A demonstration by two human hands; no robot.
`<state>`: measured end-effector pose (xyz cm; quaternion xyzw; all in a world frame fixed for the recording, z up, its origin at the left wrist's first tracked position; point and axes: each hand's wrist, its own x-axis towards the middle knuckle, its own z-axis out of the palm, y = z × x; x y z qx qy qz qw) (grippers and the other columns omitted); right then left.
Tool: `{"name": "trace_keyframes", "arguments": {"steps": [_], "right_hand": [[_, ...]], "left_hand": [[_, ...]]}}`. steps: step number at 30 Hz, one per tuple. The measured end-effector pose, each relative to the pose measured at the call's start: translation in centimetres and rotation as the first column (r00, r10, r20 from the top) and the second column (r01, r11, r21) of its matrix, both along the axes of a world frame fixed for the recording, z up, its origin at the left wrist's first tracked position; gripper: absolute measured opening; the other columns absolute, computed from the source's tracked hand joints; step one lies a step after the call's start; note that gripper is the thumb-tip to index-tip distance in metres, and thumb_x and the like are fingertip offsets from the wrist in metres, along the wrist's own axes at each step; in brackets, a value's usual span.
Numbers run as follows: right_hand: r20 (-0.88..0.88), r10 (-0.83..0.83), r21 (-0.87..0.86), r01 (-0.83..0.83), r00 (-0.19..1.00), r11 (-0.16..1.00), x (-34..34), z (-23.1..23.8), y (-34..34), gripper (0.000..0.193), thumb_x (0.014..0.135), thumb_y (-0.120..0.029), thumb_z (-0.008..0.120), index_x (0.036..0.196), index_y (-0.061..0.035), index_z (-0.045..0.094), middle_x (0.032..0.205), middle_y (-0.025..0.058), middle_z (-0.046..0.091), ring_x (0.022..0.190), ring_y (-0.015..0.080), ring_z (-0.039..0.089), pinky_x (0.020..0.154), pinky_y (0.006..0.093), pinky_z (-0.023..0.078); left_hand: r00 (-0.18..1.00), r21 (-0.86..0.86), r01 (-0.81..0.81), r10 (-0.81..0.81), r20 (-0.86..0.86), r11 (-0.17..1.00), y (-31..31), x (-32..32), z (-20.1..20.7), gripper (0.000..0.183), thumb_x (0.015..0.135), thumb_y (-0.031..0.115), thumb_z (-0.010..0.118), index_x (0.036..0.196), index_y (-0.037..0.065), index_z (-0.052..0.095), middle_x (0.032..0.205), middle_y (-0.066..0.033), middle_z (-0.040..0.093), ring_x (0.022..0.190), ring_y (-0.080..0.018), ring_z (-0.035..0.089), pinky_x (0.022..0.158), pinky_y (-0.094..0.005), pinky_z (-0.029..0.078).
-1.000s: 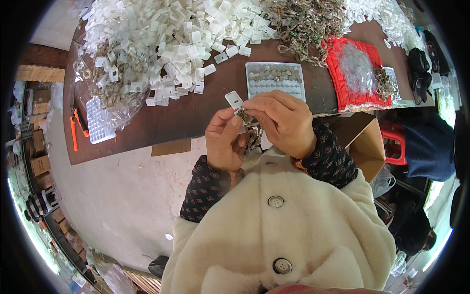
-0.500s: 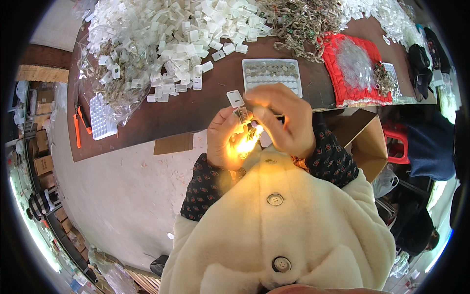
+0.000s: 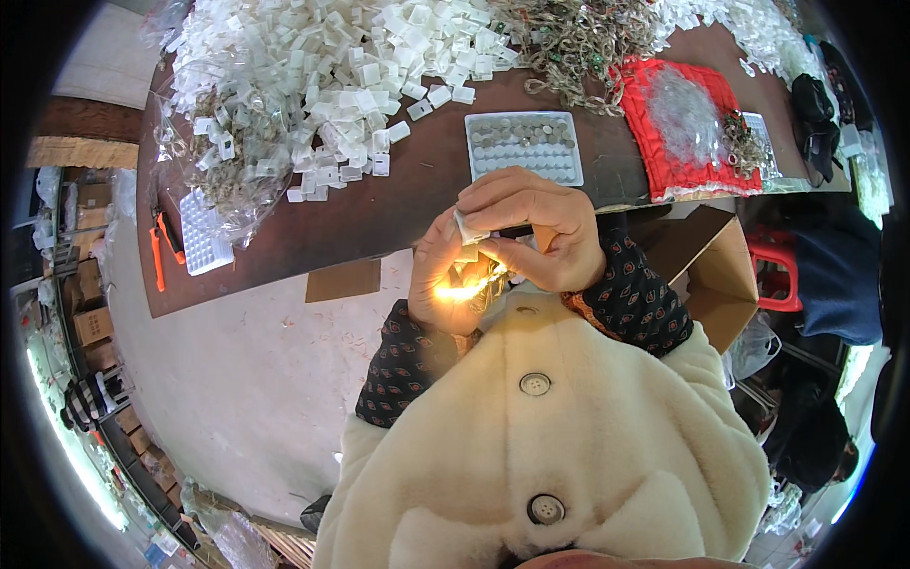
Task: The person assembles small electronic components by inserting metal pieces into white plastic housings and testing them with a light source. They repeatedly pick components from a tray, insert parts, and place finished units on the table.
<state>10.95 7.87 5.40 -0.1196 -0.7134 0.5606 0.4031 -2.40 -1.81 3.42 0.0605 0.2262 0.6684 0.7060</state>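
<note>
Close in front of my chest, my left hand is closed around a lit string light, whose bulbs glow bright yellow against the palm. A small white plastic battery case sits between both hands, its far end tilted up. My right hand is curled, with thumb and fingers pinching that case from the right. Fingers hide most of the case, and glare blurs the wire. Just beyond the hands lies a white tray with round silver button cells in its far rows.
A large heap of white plastic cases covers the table's far left. Bundled string lights lie at the back. On the right is a red cloth with clear plastic bits. Orange-handled pliers and another white tray rest at left; a cardboard box stands at right.
The white case's lid stood raised and apart above the case; now it is down against it. My right fingers have closed over the case, and the light has shifted lower in my left palm.
</note>
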Motion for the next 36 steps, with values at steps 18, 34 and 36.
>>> {"name": "trace_keyframes", "arguments": {"steps": [18,34,36], "right_hand": [[-0.162,-0.317,0.399,0.356,0.934,0.845,2.7,-2.3,-0.1,0.028,0.075,0.002,0.075,0.103,-0.0036,0.07,0.11,0.0114,0.069,0.101,0.0299,0.066,0.083,0.0392,0.053],[0.075,-0.376,0.053,0.373,0.923,0.926,11.3,-2.9,-0.4,0.02,0.083,0.004,0.07,0.103,0.0001,0.072,0.106,0.0165,0.07,0.099,0.0267,0.066,0.085,0.0342,0.052],[0.171,-0.654,0.251,0.609,0.737,0.752,13.4,-3.1,0.7,0.023,0.082,0.001,0.071,0.104,-0.003,0.073,0.104,0.0145,0.07,0.094,0.0275,0.066,0.082,0.0352,0.052]], "left_hand": [[0.991,-0.086,0.107,-0.1,0.084,0.99,0.7,2.3,-2.2,0.047,0.102,0.039,0.05,0.139,0.009,0.043,0.135,-0.0094,0.052,0.123,-0.0217,0.053,0.104,-0.0375,0.045],[0.959,-0.322,0.092,-0.17,-0.224,0.942,3.4,8.3,-0.3,0.022,0.1,0.025,0.056,0.11,0.006,0.059,0.097,-0.0055,0.065,0.079,-0.0104,0.059,0.065,-0.0252,0.05],[0.917,-0.259,0.038,-0.136,-0.374,0.965,3.4,8.1,-0.4,0.021,0.099,0.02,0.058,0.114,0.005,0.058,0.097,-0.0058,0.066,0.067,-0.0063,0.051,0.059,-0.0217,0.045]]}}
